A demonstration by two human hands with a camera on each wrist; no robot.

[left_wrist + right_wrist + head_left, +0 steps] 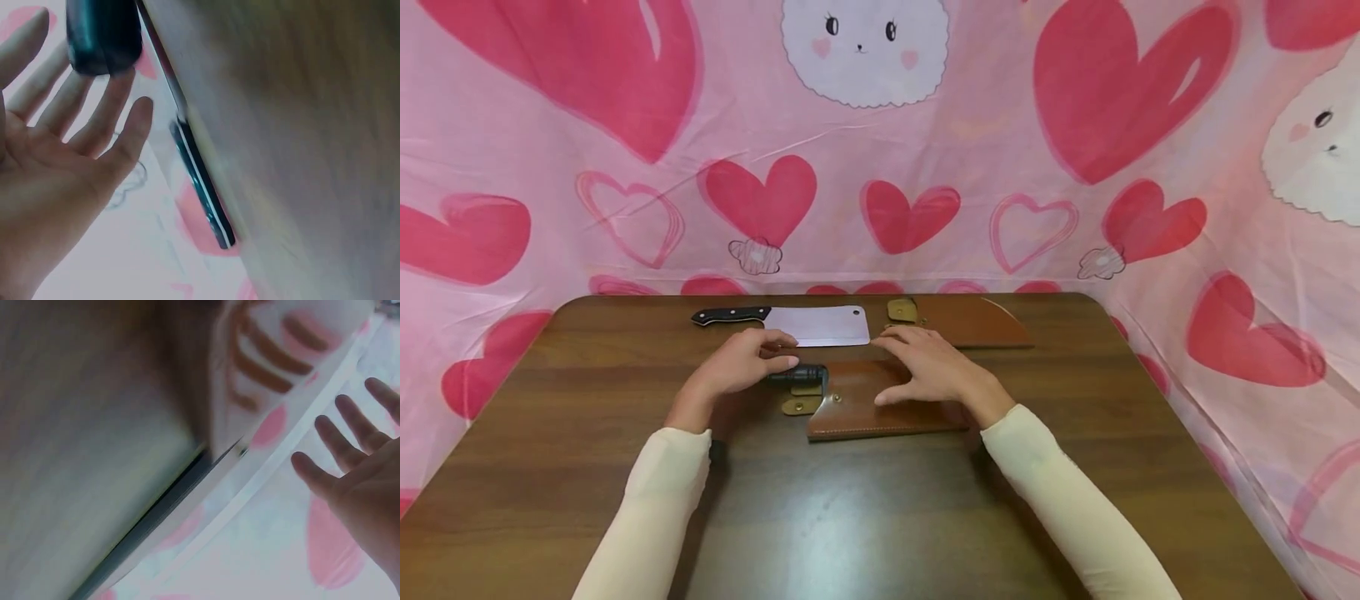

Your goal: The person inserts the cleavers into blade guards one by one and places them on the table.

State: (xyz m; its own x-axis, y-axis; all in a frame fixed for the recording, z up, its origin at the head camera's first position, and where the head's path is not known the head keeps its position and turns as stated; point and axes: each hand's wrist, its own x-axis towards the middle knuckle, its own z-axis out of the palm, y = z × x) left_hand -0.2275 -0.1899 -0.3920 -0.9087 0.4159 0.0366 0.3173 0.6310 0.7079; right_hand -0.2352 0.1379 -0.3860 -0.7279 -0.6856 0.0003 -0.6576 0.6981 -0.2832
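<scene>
Leather-look brown cleaver sheath, edge-stitched; ribbed black handle protruding. Left grip, right grip: loosely spread, holding nothing.

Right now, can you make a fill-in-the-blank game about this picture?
The bare cleaver has a handle coloured ____.
The back sheath is coloured ____.
The hand nearest the other handle, sticking from the front sheath, is the person's ____.
Solid red shapes on the backdrop are ____.

Missing words: black; brown; left; hearts.
</scene>
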